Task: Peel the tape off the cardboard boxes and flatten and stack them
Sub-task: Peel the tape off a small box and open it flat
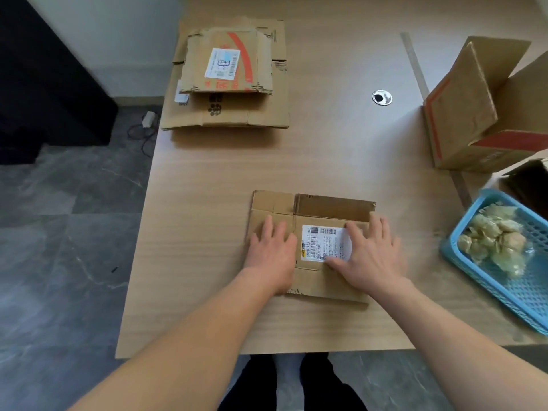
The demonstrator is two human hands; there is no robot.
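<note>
Both our hands, left hand (271,250) and right hand (372,256), press with spread fingers on one flattened box (308,280). Far ahead-left lies one stack of flattened boxes (226,75); right, one blue basket (474,280); beyond, two unflattened boxes (462,114).

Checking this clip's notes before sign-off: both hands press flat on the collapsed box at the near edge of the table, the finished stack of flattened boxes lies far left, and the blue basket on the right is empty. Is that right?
Not quite. The head view shows the blue basket holding a heap of crumpled tape, so it is not empty. The rest holds: left hand and right hand press flat on the collapsed box, and the stack of flattened boxes lies far left.
</note>
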